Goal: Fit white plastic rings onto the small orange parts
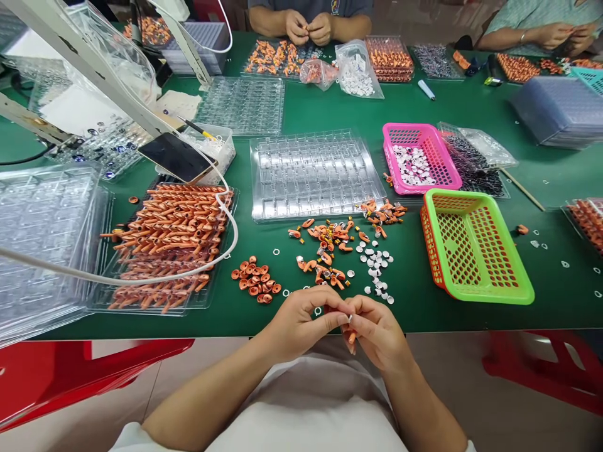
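Observation:
My left hand (301, 323) and my right hand (377, 329) meet at the near edge of the green table (424, 107), fingertips together. My right hand pinches a small orange part (352, 337) that points downward. What my left fingertips pinch is too small to tell. Just beyond my hands lie loose orange parts (325, 248), a cluster of orange rings (254, 280) and small white discs (375, 267). A clear blister tray (313, 176) lies behind them.
A tray of long orange pieces (172, 242) lies left under a white cable (141, 276) and a phone (176, 157). A green basket (473, 245) and a pink basket (417, 157) stand right. Two other people work at the far edge, with more trays and bags.

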A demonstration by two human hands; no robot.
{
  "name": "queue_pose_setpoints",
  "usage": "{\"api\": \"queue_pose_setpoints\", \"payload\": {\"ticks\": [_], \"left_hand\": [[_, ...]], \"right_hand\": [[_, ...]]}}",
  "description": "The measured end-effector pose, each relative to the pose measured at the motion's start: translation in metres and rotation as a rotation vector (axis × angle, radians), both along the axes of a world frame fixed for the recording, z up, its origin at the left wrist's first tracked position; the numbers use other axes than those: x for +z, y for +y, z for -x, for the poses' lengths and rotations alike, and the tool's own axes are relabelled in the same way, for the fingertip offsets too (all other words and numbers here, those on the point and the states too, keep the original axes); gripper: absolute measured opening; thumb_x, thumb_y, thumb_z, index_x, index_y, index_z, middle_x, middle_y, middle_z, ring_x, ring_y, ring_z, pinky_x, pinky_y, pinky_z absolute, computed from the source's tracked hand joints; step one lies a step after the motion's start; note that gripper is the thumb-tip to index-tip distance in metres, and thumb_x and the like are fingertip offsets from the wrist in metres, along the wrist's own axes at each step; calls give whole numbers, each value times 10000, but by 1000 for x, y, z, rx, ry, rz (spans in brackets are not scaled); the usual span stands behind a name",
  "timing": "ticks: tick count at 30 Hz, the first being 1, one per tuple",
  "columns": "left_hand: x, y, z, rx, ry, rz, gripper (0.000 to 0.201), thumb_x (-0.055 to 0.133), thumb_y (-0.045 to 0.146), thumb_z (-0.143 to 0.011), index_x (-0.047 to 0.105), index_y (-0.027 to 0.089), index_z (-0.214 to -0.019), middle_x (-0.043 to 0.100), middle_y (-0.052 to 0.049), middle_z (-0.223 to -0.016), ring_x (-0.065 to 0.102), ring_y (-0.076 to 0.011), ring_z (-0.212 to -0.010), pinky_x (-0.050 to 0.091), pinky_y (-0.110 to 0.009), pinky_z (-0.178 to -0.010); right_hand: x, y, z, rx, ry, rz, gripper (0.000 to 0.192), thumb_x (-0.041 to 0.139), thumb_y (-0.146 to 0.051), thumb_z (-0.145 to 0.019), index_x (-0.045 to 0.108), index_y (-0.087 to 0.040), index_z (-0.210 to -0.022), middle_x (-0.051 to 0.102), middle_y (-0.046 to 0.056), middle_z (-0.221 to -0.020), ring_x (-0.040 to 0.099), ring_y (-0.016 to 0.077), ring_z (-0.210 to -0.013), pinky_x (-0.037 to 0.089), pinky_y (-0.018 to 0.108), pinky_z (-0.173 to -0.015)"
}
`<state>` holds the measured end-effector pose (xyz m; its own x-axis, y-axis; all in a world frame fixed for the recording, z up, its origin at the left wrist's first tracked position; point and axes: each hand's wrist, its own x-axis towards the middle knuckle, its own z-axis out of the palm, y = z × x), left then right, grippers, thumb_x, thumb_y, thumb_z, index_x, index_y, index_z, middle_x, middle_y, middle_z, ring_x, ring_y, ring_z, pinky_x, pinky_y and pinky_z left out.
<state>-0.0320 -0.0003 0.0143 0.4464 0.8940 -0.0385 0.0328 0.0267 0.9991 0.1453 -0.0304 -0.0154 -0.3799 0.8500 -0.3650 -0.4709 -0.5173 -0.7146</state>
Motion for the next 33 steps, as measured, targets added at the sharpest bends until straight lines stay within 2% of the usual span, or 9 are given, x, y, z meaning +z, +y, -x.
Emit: {"api": "queue_pose_setpoints", "payload": {"ticks": [11, 18, 23, 33], "left_hand": [[0, -1, -2, 13, -22, 88, 114, 659, 242, -871, 733, 159, -847, 691, -50, -814, 623, -152, -747, 483, -271, -712], [-1, -1, -2, -21, -127, 307, 125, 667, 254, -871, 726, 144, -884, 673, -47, -845, 630, -152, -784, 497, -271, -749], [-3, -1, -2, -29, -149, 328, 131, 660, 258, -879, 737, 153, -892, 673, -47, -872, 650, -162, -796, 501, -297, -788], [-6, 1, -1, -1, -95, 274, 154, 706, 300, -851, 748, 157, -888, 700, -47, -843, 633, -149, -782, 492, -268, -753]], "right_hand": [[-1, 2, 0, 15, 69, 9, 268, 796, -376, -770, 652, -150, -782, 600, -1, -664, 564, 86, -496, 474, 160, -407], [-3, 3, -1, 14, 91, 25, 255, 794, -356, -776, 662, -138, -776, 608, 0, -643, 559, 77, -465, 474, 157, -402], [-2, 3, -1, 15, 101, 29, 237, 797, -336, -774, 669, -136, -781, 610, 0, -644, 562, 73, -466, 474, 153, -407], [-3, 5, -2, 16, 84, 47, 262, 805, -354, -761, 654, -139, -767, 604, -3, -634, 564, 82, -472, 477, 158, -397]]}}
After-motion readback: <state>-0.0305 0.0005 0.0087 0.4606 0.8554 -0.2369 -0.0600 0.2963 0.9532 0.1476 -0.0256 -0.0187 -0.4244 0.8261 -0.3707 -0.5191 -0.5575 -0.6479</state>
